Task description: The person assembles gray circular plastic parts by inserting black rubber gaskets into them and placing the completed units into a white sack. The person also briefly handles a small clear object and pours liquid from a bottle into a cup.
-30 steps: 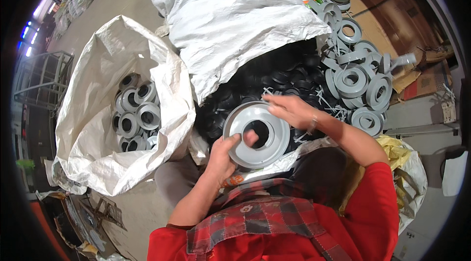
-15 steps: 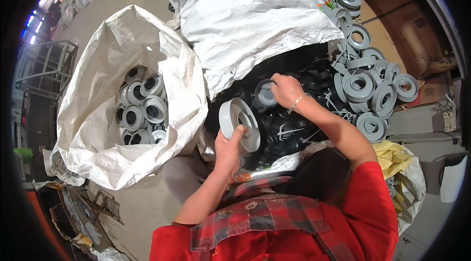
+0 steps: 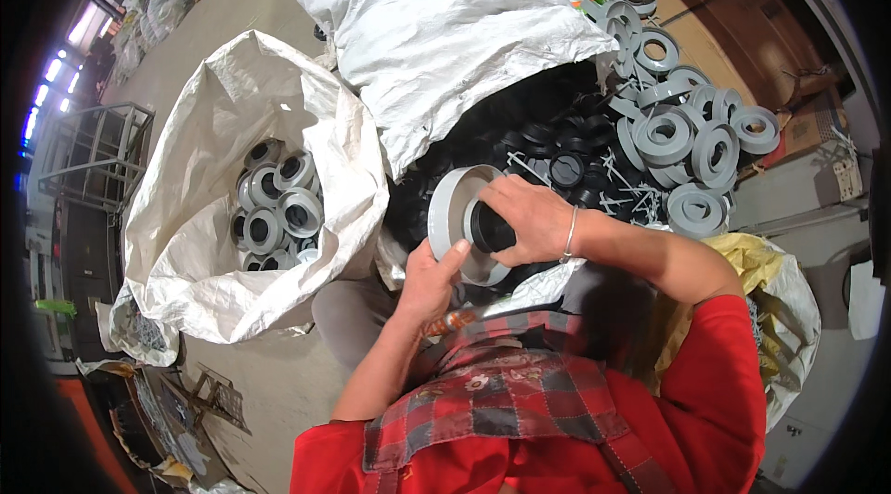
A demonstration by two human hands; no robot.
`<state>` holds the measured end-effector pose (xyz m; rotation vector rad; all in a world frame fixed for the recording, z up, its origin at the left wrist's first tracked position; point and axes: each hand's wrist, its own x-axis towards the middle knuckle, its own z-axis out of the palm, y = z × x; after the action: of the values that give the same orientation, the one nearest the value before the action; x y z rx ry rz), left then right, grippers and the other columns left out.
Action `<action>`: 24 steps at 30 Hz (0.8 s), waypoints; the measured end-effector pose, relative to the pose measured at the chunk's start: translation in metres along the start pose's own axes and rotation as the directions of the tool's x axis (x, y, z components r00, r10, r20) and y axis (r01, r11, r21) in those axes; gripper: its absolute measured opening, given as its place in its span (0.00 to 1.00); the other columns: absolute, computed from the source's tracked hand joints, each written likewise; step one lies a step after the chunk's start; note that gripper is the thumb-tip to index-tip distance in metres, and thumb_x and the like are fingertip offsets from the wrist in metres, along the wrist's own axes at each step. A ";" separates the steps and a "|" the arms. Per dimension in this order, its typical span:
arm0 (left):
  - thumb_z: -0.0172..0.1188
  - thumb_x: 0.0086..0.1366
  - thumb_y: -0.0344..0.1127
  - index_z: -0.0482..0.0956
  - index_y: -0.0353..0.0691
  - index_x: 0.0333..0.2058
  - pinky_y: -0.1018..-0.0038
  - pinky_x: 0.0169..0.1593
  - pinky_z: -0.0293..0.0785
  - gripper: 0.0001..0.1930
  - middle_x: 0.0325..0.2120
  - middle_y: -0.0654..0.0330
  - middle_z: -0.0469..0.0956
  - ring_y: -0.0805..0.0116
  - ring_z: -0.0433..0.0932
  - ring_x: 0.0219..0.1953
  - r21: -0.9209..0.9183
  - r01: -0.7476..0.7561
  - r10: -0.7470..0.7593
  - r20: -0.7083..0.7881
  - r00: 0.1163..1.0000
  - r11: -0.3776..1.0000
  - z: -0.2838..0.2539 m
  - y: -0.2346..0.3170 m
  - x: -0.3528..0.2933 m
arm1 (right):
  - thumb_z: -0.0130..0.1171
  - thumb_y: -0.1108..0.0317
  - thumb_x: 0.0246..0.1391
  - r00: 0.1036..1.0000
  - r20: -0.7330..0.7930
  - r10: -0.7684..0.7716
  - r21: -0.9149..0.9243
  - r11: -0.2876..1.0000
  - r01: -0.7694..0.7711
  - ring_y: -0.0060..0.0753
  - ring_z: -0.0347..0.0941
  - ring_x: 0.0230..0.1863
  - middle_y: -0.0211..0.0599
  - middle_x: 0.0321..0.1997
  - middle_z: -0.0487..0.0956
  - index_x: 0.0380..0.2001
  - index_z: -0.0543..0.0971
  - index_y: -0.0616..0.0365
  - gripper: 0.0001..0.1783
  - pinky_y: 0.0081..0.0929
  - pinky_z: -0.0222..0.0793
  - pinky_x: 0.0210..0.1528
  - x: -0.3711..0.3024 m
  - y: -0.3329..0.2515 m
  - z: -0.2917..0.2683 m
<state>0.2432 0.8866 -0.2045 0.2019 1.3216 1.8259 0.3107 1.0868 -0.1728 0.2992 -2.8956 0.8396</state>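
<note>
In front of my lap, my left hand [image 3: 434,279] is closed on the rim of a grey plastic ring [image 3: 448,220], its thumb on the near side. My right hand [image 3: 534,218] grips a round black cap [image 3: 491,229] and holds it against the centre opening of that ring. Whether the cap has entered the opening cannot be made out. Beneath both hands lies a heap of black caps [image 3: 568,167] spilling from a large white sack [image 3: 455,39], with several thin grey plastic sprues [image 3: 624,186] scattered on top.
An open white sack [image 3: 357,206] at the left contains grey rings with black centres [image 3: 264,228]. Loose grey rings [image 3: 666,137] are piled at the right beside cardboard [image 3: 761,30]. A yellow and white bag [image 3: 784,308] stands near my right elbow. A metal frame [image 3: 97,155] is at far left.
My right hand has come left from the heap with a black cap and brought it to the grey ring. My left hand still holds the ring, now turned toward the cap.
</note>
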 end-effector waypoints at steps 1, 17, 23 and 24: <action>0.55 0.64 0.36 0.68 0.32 0.48 0.74 0.43 0.71 0.18 0.41 0.59 0.74 0.73 0.73 0.40 -0.058 0.051 -0.049 0.033 0.998 0.997 0.000 0.005 -0.001 | 0.67 0.62 0.29 0.994 -0.006 -0.111 -0.022 0.994 0.111 0.51 0.67 0.44 0.46 0.43 0.68 0.47 0.67 0.66 0.39 0.37 0.68 0.45 -0.003 0.000 -0.003; 0.57 0.63 0.37 0.69 0.31 0.50 0.68 0.50 0.73 0.21 0.44 0.56 0.75 0.68 0.76 0.44 -0.108 0.233 -0.207 0.209 0.956 0.966 -0.013 -0.003 -0.005 | 0.65 0.72 0.21 0.950 0.129 -0.284 0.099 0.957 0.272 0.49 0.63 0.48 0.39 0.47 0.67 0.48 0.67 0.57 0.40 0.37 0.71 0.42 -0.018 -0.001 -0.006; 0.56 0.64 0.36 0.70 0.31 0.49 0.68 0.50 0.74 0.19 0.44 0.56 0.75 0.68 0.76 0.44 -0.152 0.421 -0.366 0.295 0.883 0.894 -0.020 0.004 0.005 | 0.62 0.74 0.28 0.891 0.176 -0.419 -0.049 0.900 0.433 0.45 0.63 0.49 0.36 0.48 0.66 0.48 0.67 0.56 0.35 0.32 0.74 0.42 -0.028 -0.006 0.002; 0.56 0.64 0.36 0.69 0.31 0.50 0.68 0.50 0.73 0.19 0.45 0.56 0.74 0.68 0.76 0.45 -0.193 0.382 -0.326 0.267 0.907 0.904 -0.015 0.003 0.003 | 0.65 0.72 0.29 0.927 0.177 -0.331 -0.067 0.935 0.347 0.45 0.63 0.49 0.36 0.48 0.66 0.48 0.67 0.56 0.35 0.34 0.73 0.44 -0.028 -0.004 0.002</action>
<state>0.2314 0.8779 -0.2089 0.0322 0.8974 1.5767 0.3383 1.0870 -0.1772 0.8691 -2.8880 0.6389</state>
